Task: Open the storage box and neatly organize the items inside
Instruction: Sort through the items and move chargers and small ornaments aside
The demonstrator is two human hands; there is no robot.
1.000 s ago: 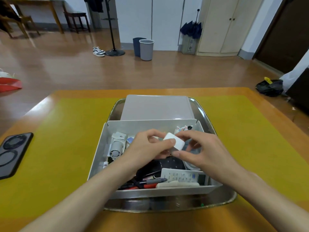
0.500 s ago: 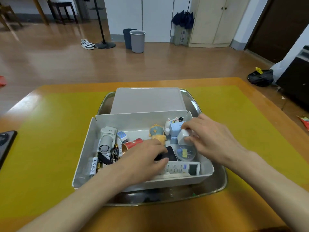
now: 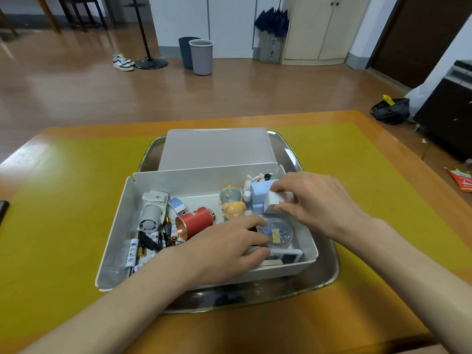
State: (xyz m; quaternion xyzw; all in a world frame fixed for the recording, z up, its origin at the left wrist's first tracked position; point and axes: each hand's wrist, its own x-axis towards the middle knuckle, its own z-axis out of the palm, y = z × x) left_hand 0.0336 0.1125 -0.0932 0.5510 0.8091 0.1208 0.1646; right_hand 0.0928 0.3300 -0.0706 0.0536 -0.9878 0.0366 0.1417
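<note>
while the open storage box [image 3: 163, 185] sits in the metal tray [image 3: 329, 272], the right hand [image 3: 316, 203] pinches a white charger [image 3: 277, 204] at its far right corner; seat it flush beside the blue box [image 3: 261, 191]. the left hand [image 3: 224, 247] rests loosely curled on the remote [image 3: 288, 256].

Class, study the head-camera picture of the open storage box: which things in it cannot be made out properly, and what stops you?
1. Flat white device with a screen, head view: the left hand covers most of it.
2. Black object beside the clear round case: only a sliver shows past the left fingers.
3. Battery labels: too small to read.
4. Dark object at the table's left: cut off by the frame edge.
</note>
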